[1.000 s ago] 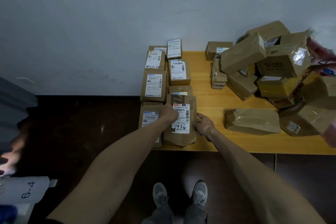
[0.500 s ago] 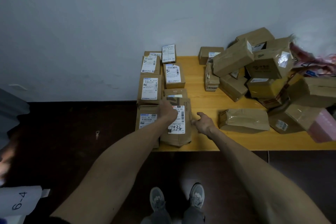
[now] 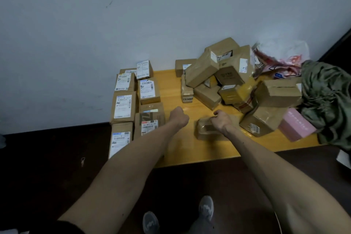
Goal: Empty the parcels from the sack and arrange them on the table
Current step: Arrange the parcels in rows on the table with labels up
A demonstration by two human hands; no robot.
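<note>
Roughly midway, the job appears: the tape-wrapped parcel (image 3: 207,133) lies flat near the front of the tabletop (image 3: 180,150), and the right hand (image 3: 222,120) curls its fingers over its top, apparently grasping it, though blur softens the detail. The left hand (image 3: 179,116) hovers just beside it above bare wood, clenched on nothing. Leftward, two neat rows of labelled parcels (image 3: 123,106) lie label-up, already arranged. Rightward, a jumbled heap of boxes (image 3: 228,81) awaits sorting, with a pink box (image 3: 296,127) and the slumped olive sack (image 3: 326,104) beyond; whether the sack holds more cannot be told.
</note>
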